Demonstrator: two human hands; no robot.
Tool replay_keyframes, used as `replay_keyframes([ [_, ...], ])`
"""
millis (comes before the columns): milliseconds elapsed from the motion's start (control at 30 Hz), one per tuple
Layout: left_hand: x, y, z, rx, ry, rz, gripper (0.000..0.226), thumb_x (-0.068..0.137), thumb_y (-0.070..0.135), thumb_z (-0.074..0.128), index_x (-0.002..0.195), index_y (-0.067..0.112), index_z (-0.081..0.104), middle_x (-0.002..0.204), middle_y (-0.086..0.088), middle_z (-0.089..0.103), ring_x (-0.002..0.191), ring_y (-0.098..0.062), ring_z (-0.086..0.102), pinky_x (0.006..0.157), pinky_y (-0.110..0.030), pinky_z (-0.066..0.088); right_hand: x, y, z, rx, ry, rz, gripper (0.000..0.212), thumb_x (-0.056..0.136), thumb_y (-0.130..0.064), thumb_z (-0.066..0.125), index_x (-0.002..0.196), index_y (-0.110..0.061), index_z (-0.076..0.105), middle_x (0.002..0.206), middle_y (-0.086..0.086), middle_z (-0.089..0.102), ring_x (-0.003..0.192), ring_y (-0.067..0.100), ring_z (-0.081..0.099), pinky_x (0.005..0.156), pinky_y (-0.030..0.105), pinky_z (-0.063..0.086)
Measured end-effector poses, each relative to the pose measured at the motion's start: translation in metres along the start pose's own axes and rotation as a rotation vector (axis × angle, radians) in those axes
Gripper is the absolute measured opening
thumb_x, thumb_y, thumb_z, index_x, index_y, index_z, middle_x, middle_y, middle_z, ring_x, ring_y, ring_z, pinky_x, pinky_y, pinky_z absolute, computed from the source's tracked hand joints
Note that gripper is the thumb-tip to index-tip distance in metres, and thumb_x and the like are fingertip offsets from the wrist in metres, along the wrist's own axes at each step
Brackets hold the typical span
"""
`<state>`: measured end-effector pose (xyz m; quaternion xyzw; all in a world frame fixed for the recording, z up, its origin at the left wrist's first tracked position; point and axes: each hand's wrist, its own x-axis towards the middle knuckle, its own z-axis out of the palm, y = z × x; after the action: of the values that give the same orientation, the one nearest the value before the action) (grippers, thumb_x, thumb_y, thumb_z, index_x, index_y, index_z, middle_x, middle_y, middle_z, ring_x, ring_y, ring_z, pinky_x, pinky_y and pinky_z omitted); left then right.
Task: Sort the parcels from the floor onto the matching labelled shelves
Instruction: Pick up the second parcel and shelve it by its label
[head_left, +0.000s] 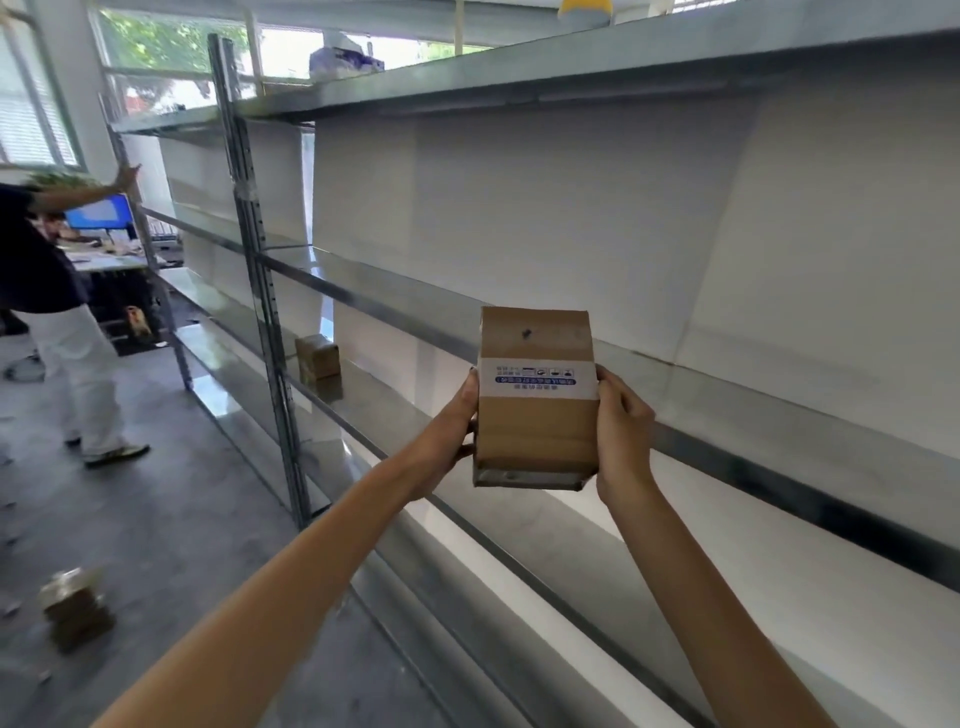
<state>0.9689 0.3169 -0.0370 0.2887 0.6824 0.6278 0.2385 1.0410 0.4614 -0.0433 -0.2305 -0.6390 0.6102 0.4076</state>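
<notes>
One head-worn view — close, facing forward along the metal shelving (519, 88) — nothing shared.

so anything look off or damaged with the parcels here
The box held between the left hand and right hand has its printed label upside down and a small dark mark near the top. One parcel lies on the floor, unsorted.

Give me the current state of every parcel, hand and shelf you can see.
Held parcel: lifted before the shelves, white label band across it, print upside down.
Left hand: grip on the parcel's left side.
Right hand: grip on its right side.
Shelved parcel: resting on a lower shelf.
Floor parcel: lying on the floor, not yet sorted.
Middle shelf: bare.
</notes>
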Motion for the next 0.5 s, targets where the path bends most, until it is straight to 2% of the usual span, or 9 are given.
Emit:
replay_keyframes([
  [167,0.006,-0.001,-0.004,-0.015,0.027,-0.015,0.052,0.094,0.057,0.013,0.134,0.036,0.038,0.125,0.006,0.048,0.122,-0.019,0.043,0.103,-0.036,0.038,0.004,0.005,0.005,-0.010,-0.023,-0.015,0.035,0.100,-0.029,0.033,0.115,-0.022,0.063,0.105,-0.004,0.065,0.090,0.008,0.059,0.071,0.023,0.050],
  [267,0.009,-0.002,-0.006,-0.024,0.047,-0.028,0.053,0.093,0.058,0.015,0.135,0.034,0.037,0.126,0.005,0.046,0.121,-0.018,0.041,0.105,-0.037,0.036,0.007,0.008,0.009,-0.005,-0.025,-0.009,0.035,0.099,-0.029,0.033,0.115,-0.023,0.064,0.107,-0.002,0.066,0.091,0.010,0.059,0.075,0.027,0.052],
  [500,0.026,0.002,-0.014,-0.023,0.047,-0.013,0.057,0.093,0.055,0.017,0.142,0.030,0.032,0.135,-0.001,0.044,0.127,-0.020,0.040,0.101,-0.035,0.036,0.021,0.009,0.016,0.003,-0.007,-0.015,0.031,0.099,-0.025,0.034,0.109,-0.024,0.064,0.104,-0.002,0.065,0.086,0.008,0.057,0.071,0.026,0.050],
])
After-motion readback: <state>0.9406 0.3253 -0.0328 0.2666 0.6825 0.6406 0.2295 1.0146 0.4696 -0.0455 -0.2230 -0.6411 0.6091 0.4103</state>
